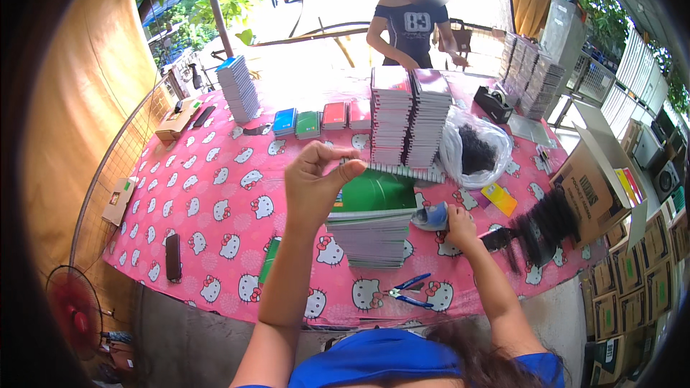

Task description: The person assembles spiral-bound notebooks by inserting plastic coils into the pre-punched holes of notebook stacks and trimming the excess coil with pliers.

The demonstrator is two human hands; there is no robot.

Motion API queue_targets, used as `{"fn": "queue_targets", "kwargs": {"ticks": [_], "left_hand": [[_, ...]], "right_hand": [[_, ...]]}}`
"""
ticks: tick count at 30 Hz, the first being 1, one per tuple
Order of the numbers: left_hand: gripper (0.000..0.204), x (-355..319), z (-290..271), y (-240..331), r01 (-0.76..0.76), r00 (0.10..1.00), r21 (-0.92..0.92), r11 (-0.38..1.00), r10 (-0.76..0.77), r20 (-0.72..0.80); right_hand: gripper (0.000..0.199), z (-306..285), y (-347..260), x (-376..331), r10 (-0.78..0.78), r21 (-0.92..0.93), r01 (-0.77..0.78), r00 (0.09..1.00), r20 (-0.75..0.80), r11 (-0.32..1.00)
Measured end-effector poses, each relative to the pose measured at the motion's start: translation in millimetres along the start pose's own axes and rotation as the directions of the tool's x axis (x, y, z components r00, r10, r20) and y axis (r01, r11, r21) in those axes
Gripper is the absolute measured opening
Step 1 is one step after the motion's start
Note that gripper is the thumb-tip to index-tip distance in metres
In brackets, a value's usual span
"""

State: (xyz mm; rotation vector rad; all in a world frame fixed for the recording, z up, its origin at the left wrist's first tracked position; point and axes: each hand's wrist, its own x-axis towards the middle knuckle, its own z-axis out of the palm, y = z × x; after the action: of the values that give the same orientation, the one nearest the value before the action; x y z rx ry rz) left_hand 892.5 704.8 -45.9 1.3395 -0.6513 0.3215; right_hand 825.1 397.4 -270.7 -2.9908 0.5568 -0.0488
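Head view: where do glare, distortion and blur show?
In the head view, daylight glare washes out the pink tablecloth at its far edge; same view, fisheye distortion bows its near edge; also head view, blur covers the face of the co-worker.

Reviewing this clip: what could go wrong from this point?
The left hand is at the top of the green-topped notebook stack; a bump there might make its loose-looking layers slide.

The tall notebook stacks rise just behind it, so a knock could perhaps topple them.

The blue-handled pliers lie near the table's near edge, where a forearm could possibly sweep them off.
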Motion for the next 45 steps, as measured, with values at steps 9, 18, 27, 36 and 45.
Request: {"fn": "queue_targets", "kwargs": {"ticks": [9, 18, 27, 36, 45], "left_hand": [[0.024, -68.8, 21.9, 4.4, -0.296, 0.947, 0.324, 0.899, 0.233, 0.220], [0.020, -82.6, 26.8, -14.7, -0.382, 0.924, 0.241, 0.892, 0.366, 0.110], [0.020, -81.4, 27.6, -14.6, -0.339, 0.940, 0.191, 0.921, 0.324, 0.105], [0.020, -85.3, 3.5, -16.1, -0.479, 0.877, 0.176, 0.860, 0.474, 0.073], [0.018, -100.1, -151.3, 15.2, -0.333, 0.762, 0.490, 0.806, 0.536, -0.363]], "right_hand": [[0.071, 25.1, -49.9, -156.9, -0.591, 0.327, 0.569, 0.806, -0.038, 0.755], [0.042, -97.4, -74.4, -154.0, -0.307, 0.671, 0.496, 0.869, -0.390, 0.551], [0.045, -188.9, -104.3, -143.8, -0.386, 0.390, 0.658, 0.720, -0.576, 0.644], [0.040, -136.7, -97.6, -130.4, -0.465, 0.974, -0.146, 0.884, 0.050, -0.172], [0.046, 17.8, -62.0, -154.6, -0.384, 0.268, 0.406, 0.914, -0.132, 0.874]]}}
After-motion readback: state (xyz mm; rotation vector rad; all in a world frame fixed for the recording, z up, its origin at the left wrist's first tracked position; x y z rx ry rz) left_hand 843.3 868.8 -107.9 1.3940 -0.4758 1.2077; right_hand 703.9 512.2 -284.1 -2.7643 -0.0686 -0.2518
